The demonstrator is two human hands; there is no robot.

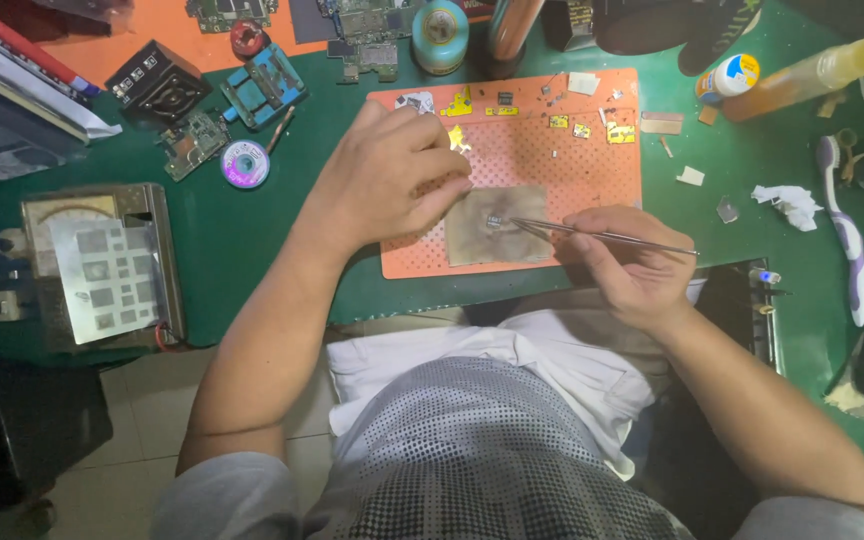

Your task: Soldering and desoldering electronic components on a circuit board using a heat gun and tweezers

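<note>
My right hand (pixel 624 262) grips thin metal tweezers (pixel 592 235) whose tips touch a tiny dark chip (pixel 496 221) on a stained grey pad (pixel 497 240). That pad lies on an orange perforated work mat (pixel 552 170). My left hand (pixel 392 175) rests on the mat's left part with fingers curled, its fingertips pressing the pad's upper left edge. Small yellow and silver parts (pixel 572 125) are scattered across the mat's far side.
On the green table (pixel 252 230): a solder wick spool (pixel 245 164), circuit boards (pixel 192 143), a metal stencil plate (pixel 102 275) at left, a squeeze bottle (pixel 802 78), a toothbrush (pixel 847 235) and crumpled tissue (pixel 790 203) at right, a round tin (pixel 440 35) behind.
</note>
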